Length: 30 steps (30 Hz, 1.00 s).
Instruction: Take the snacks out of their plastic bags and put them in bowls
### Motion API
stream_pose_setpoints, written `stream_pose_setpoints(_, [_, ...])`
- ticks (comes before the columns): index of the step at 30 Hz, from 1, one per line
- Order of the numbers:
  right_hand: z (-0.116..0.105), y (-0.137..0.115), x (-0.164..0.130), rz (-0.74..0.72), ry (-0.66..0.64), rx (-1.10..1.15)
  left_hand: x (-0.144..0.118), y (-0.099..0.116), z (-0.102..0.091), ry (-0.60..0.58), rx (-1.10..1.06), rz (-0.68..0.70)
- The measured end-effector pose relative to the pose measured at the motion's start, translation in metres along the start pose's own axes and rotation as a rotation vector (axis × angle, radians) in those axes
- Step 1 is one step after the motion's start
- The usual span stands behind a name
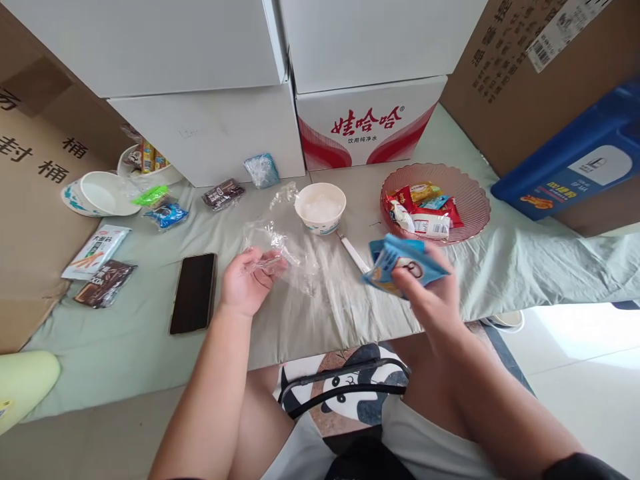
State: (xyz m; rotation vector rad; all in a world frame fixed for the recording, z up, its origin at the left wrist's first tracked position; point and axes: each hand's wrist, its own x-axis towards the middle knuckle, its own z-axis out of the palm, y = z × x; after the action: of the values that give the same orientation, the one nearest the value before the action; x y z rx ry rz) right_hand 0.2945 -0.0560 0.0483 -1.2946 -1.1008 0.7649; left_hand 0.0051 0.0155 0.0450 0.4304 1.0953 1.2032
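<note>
My left hand [246, 280] pinches the edge of a clear plastic bag [280, 250] that lies crumpled on the pale green cloth [125, 347]. My right hand [430, 293] holds a blue snack packet [403, 265] above the cloth's front edge. Behind the bag stands a small white bowl [321, 207] with white contents. To the right of it, a pink ribbed plate [473, 197] holds several wrapped snacks [423, 210]. A white utensil handle [353, 252] lies between the bowl and the packet.
A black phone [193, 292] lies face up left of my left hand. Snack packets [103, 267] and white bowls [103, 195] sit at the left. White boxes [210, 133], a red-and-white carton [367, 127] and brown cardboard boxes [525, 73] line the back.
</note>
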Motion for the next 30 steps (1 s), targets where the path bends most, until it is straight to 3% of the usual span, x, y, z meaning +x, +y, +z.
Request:
stream_pose_setpoints(2, [-0.021,-0.005,0.025,-0.148,0.2,-0.185,0.001,-0.003,0.004,-0.031,0.006,0.001])
stream_pose_setpoints(4, [-0.042,-0.01,0.059,-0.205,0.37,-0.355,0.002,-0.004,0.005,-0.067,0.008,0.003])
stream_pose_setpoints(8, [-0.071,-0.018,0.113,-0.079,0.459,-0.642,0.0,-0.004,0.008,-0.18,0.034,-0.004])
stream_pose_setpoints(10, [-0.07,-0.017,0.111,-0.133,0.37,-0.628,-0.004,-0.003,0.008,-0.268,0.036,-0.03])
stream_pose_setpoints(13, [-0.043,-0.008,0.076,-0.279,0.048,-0.43,-0.01,-0.001,0.007,-0.431,0.039,-0.111])
stream_pose_setpoints(16, [-0.002,0.006,0.035,-0.191,-0.252,-0.18,-0.016,-0.002,0.001,-0.586,0.042,-0.195])
stream_pose_setpoints(20, [0.031,0.02,0.012,-0.038,-0.412,0.029,-0.023,-0.006,-0.012,-0.75,0.057,-0.377])
stream_pose_setpoints(23, [0.034,0.023,0.014,0.07,-0.519,0.143,-0.03,-0.014,-0.02,-0.845,0.067,-0.569])
stream_pose_setpoints(27, [0.04,0.023,0.021,0.057,-0.724,0.217,-0.035,-0.043,-0.015,-1.078,0.1,-0.762])
stream_pose_setpoints(29, [0.047,0.025,0.022,0.058,-0.833,0.247,-0.035,-0.062,-0.011,-1.067,0.138,-0.746])
stream_pose_setpoints(30, [0.052,0.026,0.022,0.071,-0.884,0.273,-0.033,-0.069,-0.01,-0.943,0.133,-0.67])
